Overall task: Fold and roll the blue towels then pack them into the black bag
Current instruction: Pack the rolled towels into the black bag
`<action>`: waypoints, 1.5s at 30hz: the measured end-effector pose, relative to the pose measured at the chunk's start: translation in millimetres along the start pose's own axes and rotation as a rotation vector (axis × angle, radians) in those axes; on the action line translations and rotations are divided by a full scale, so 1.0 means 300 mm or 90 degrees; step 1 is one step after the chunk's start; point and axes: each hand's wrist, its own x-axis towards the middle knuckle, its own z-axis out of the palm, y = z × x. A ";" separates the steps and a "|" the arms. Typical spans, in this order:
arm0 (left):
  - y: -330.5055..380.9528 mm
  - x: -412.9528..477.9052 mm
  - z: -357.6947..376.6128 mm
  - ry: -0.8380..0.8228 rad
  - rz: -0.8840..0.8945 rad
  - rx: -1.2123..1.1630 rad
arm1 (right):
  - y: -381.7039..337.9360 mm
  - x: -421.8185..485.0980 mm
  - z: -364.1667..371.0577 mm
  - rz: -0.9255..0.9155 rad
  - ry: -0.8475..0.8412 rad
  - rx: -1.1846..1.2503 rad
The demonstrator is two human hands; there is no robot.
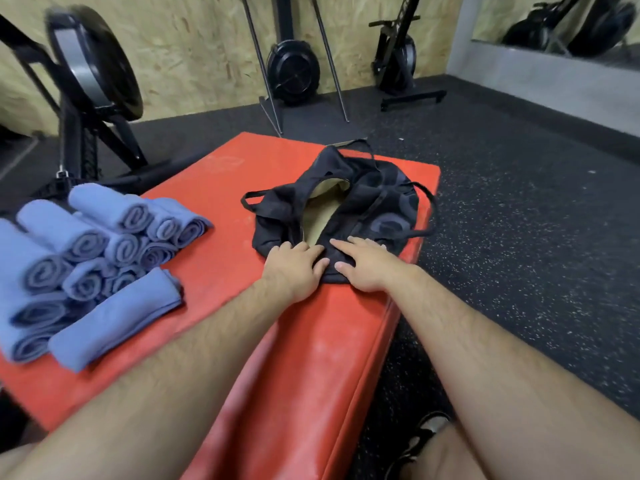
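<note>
Blue towels (90,258) sit rolled and stacked in a pile at the left of the frame, on a red padded block (221,188), with one longer roll lying along the near side of the pile. At the centre the black bag (377,199) lies slumped on the same block, its mouth gaping onto a tan lining and its thin straps trailing. The left hand (294,268) and right hand (363,268) rest side by side on the bag's near edge, fingers straight and spread, gripping nothing. Speckled black rubber floor (519,202) surrounds the block. Fan-wheel exercise machines (93,64) stand against a chipboard wall (194,46), and a mirror (571,22) fills the upper right.
</note>
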 end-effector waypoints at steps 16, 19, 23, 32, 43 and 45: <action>-0.086 -0.445 -0.238 0.224 0.105 -0.053 | -0.308 -0.287 -0.080 -0.139 0.375 -0.199; -0.130 -0.314 -0.279 0.311 0.119 0.025 | -0.301 -0.213 -0.096 -0.126 0.342 -0.244; -0.161 -0.143 -0.302 0.178 0.149 0.083 | -0.289 -0.127 -0.093 -0.056 0.174 -0.352; -0.216 -0.023 -0.283 0.001 0.086 0.005 | -0.240 -0.085 -0.127 0.049 0.133 -0.249; -0.267 -0.041 -0.364 0.049 0.032 -0.109 | -0.217 -0.098 -0.133 0.004 0.143 -0.286; -0.262 -0.067 -0.373 0.076 0.015 -0.123 | -0.213 -0.103 -0.151 0.013 0.200 -0.219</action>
